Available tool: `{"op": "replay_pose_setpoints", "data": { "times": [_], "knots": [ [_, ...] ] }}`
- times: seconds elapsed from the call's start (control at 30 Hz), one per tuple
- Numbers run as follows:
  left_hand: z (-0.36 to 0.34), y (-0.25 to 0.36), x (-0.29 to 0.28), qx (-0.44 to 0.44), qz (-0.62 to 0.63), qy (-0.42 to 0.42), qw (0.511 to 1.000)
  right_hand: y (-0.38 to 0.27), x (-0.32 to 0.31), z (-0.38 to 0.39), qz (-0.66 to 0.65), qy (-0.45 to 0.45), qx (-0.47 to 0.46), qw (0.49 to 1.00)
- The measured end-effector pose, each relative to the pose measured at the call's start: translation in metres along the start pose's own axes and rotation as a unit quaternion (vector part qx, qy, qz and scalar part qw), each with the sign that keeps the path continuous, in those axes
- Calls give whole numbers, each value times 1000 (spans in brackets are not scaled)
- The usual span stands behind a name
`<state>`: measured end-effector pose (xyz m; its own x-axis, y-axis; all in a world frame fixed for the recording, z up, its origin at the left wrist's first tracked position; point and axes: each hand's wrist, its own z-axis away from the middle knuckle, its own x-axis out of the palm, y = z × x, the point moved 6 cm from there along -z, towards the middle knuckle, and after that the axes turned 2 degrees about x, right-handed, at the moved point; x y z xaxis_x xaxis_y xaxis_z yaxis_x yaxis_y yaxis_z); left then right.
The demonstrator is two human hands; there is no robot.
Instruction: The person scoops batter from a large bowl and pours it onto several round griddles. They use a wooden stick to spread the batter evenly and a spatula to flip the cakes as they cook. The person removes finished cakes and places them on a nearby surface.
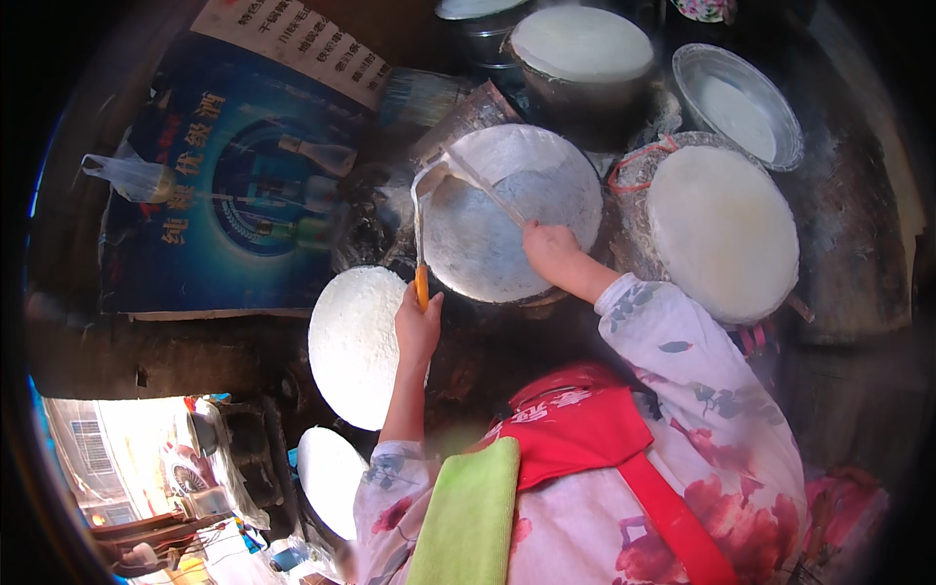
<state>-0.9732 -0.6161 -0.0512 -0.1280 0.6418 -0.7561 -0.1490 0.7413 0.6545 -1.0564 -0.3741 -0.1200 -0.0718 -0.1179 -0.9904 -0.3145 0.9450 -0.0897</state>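
Note:
A round griddle [502, 239] sits in front of me, its upper part coated with white batter [531, 151] and its lower part bare grey. My left hand [419, 327] is closed round the orange handle of a ladle [421, 283], at the griddle's left edge. The ladle's batter-smeared head is at the upper left rim. My right hand [554, 252] grips a flat stick [487, 188], which slants up and left across the griddle, its far end close to the ladle's head. Beside my left hand is a round white sheet-covered disc [353, 346].
Another white round [723, 232] stands to the right, with a red cord beside it. Behind are a white-topped pot [582, 44] and a metal basin [739, 107] with white contents. A blue printed board [234, 185] stands left. A smaller white round [331, 481] is lower left.

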Motion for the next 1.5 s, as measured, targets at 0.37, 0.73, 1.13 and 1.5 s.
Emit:
{"op": "replay_pose_setpoints", "data": {
  "times": [0.37, 0.73, 1.13, 1.5],
  "knots": [
    [47, -31, -14, -94, 115, -7, 989, 6, -14, -5, -4, -47, -88, 995],
    [91, -26, -29, -225, 195, -2, 955, 16, -20, -10, -17, -63, -167, 984],
    [120, -1, -24, -291, 317, 41, 902, 37, -34, -20, -1, -115, -200, 973],
    [125, 3, -23, -324, 315, 44, 891, 51, -42, -9, -17, -128, -270, 954]
  ]
}}
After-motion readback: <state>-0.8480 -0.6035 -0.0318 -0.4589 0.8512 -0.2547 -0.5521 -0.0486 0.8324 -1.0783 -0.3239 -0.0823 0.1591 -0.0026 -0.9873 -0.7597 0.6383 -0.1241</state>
